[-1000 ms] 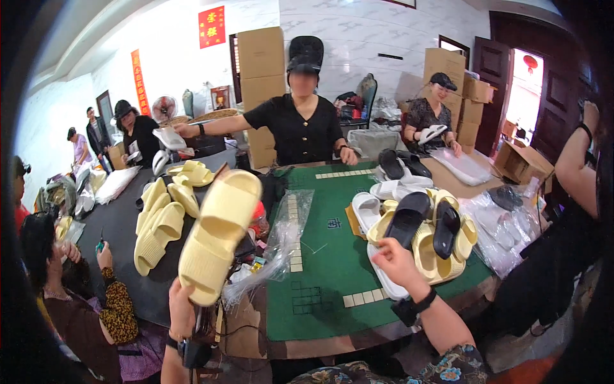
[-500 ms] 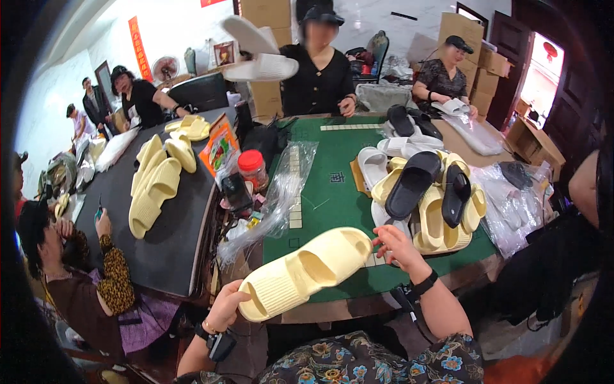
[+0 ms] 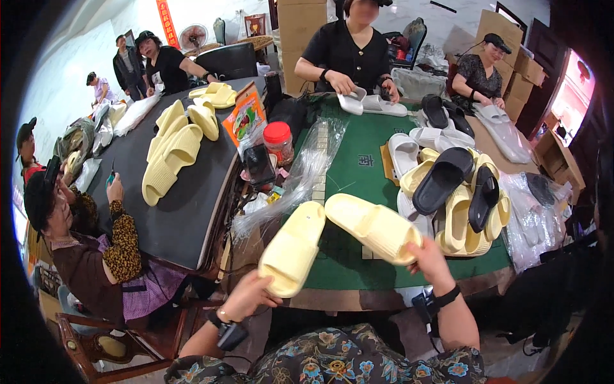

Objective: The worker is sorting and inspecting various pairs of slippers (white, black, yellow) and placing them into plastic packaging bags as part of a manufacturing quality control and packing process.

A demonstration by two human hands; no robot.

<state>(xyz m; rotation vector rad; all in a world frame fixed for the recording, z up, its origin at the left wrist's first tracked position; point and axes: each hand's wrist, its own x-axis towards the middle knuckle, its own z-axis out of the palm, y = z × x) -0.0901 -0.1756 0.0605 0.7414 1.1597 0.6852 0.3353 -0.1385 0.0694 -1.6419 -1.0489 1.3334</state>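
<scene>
In the lower middle of the frame, the person's left hand (image 3: 251, 297) has its thumb and fingers clamped on the lower end of one pale yellow slipper (image 3: 293, 246), which stands tilted, its heel end pointing up. The right hand (image 3: 432, 261), a little more to the right, is closed on the strap end of a second pale yellow slipper (image 3: 368, 224). The heel ends of both slippers come near each other at the centre (whether they touch, I cannot tell). Behind the second slipper is the green table cover (image 3: 348, 176). At the right of the frame lies a heap of yellow, white and black slippers, with a black slipper (image 3: 442, 181) on top. At the left, more yellow slippers (image 3: 173, 163) rest on a dark table (image 3: 198, 217). Near the centre stands a red-lidded jar (image 3: 279, 142).
</scene>
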